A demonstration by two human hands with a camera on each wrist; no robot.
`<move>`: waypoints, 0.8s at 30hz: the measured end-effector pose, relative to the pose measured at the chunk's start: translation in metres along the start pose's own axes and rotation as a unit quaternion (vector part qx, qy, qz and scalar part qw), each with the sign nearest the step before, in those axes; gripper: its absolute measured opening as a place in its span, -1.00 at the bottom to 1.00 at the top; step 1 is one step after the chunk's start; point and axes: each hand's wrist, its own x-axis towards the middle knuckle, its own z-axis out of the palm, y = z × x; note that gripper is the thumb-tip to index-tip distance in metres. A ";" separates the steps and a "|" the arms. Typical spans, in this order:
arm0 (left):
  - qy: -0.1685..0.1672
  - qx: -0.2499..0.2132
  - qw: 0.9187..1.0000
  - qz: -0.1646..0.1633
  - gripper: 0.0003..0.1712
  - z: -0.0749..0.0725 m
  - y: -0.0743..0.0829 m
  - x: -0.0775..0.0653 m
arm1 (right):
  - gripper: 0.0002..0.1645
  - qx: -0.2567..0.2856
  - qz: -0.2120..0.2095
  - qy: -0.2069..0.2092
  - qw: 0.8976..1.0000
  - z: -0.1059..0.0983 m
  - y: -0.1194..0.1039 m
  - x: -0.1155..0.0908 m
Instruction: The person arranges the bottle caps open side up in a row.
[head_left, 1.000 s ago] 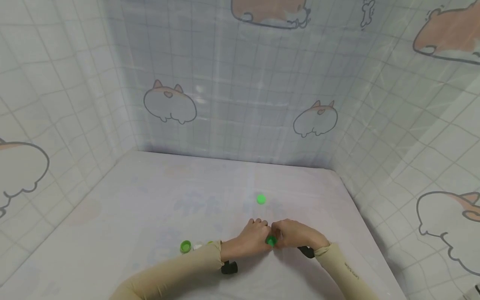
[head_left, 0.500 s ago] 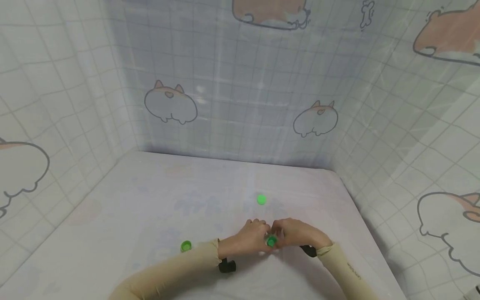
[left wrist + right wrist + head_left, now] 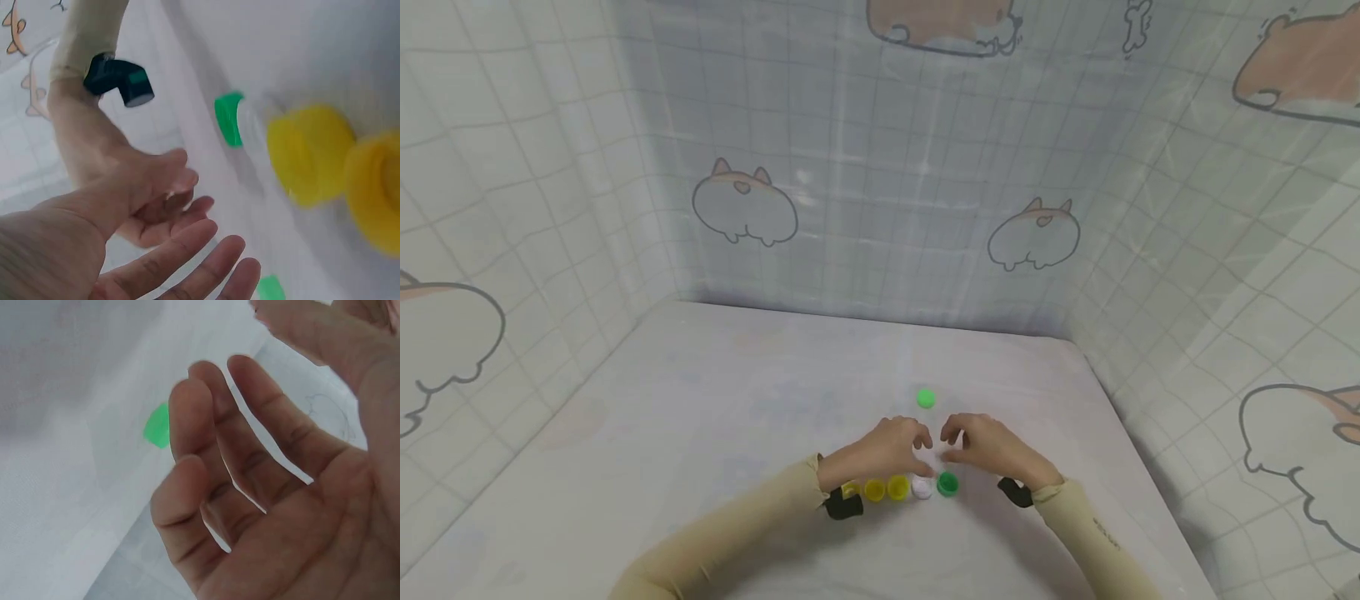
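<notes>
My left hand (image 3: pixel 891 446) is held above the table with fingers relaxed and nothing in them. Facing it, my right hand (image 3: pixel 988 442) is also loosely curved and holds nothing; a gap separates the two. Just below the hands is a row of small round caps: a dark green cap (image 3: pixel 947 484) at the right end, a white cap (image 3: pixel 922 487) beside it, then several yellow caps (image 3: pixel 898 487) leftward. Large in the left wrist view is a yellow cap (image 3: pixel 306 153). Farther back lies a bright green cap (image 3: pixel 926 398), partly behind the fingers (image 3: pixel 190 412) in the right wrist view.
The table (image 3: pixel 760 367) has a pale cloth cover. Grid-patterned curtains with cartoon dogs (image 3: pixel 745 204) enclose it at the back and both sides. A black wrist device (image 3: pixel 845 504) is strapped near each sleeve. The left sleeve (image 3: pixel 737 517) hides part of the table.
Both hands have let go of the dark green cap and moved apart and slightly away. The yellow and white caps now show below them, while the lime-green cap at left is hidden by the sleeve.
</notes>
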 end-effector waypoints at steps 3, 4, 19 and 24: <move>0.003 0.000 1.000 -0.004 -0.61 -0.008 -0.004 0.003 | -0.72 -0.006 0.008 0.023 1.000 0.000 0.002 0.004; 0.003 0.001 1.000 -0.007 -0.61 -0.010 -0.005 0.005 | -0.70 -0.007 0.011 0.030 0.999 0.000 0.003 0.005; 0.039 0.021 0.998 -0.052 -0.59 -0.026 -0.032 0.042 | -0.43 0.027 0.066 0.075 0.995 0.003 0.019 0.040; 0.049 0.001 0.996 -0.069 -0.48 -0.026 -0.034 0.053 | -0.28 0.033 0.090 0.081 0.992 0.007 0.025 0.050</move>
